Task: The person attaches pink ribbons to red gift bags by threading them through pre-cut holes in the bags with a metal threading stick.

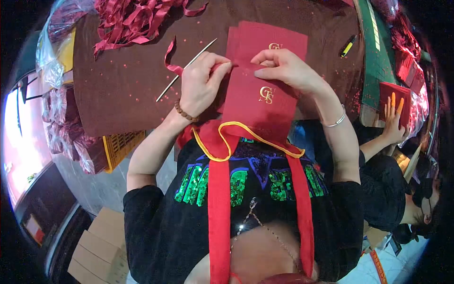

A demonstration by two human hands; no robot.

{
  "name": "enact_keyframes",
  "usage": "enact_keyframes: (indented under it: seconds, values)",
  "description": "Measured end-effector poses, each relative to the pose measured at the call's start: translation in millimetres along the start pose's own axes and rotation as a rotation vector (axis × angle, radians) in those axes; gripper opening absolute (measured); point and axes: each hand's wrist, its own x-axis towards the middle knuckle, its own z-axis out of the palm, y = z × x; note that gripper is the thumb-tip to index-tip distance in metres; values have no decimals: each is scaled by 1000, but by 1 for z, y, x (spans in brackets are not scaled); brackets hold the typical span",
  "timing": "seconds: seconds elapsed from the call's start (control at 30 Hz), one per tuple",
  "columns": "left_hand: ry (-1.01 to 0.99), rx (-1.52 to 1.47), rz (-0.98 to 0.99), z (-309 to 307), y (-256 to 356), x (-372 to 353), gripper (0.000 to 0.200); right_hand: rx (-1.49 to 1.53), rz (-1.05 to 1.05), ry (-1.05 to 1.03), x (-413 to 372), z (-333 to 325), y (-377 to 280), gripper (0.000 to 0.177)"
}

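Note:
In front of me lies a dark red folder or bag (241, 102) with gold GTS lettering, its open ends not clear to see. My left hand (203, 78) is closed in a pinch at its left edge. A red ribbon (171, 56) trails out behind that hand, and a red strip seems to run across to the other side. Over the folder's right half, my right hand (291, 71) curls thumb and fingers together on this strip. A thin pale metal rod (165, 91) lies slanted on the cloth, partly behind my left hand.
A heap of red ribbons (130, 21) lies at the back left of the brown-covered table (109, 94). A yellow-black marker (348, 46) rests at the right. Beyond it, a co-worker's hand (395, 116) touches red stacked pieces (385, 97). Cardboard boxes (97, 246) stand at lower left.

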Motion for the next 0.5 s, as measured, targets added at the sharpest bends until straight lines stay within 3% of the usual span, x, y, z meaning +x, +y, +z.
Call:
enact_keyframes:
  seconds: [0.5]
  values:
    - [-26, 111, 171, 13, 6, 4, 8, 11, -63, -18, 0, 0, 3, 30]
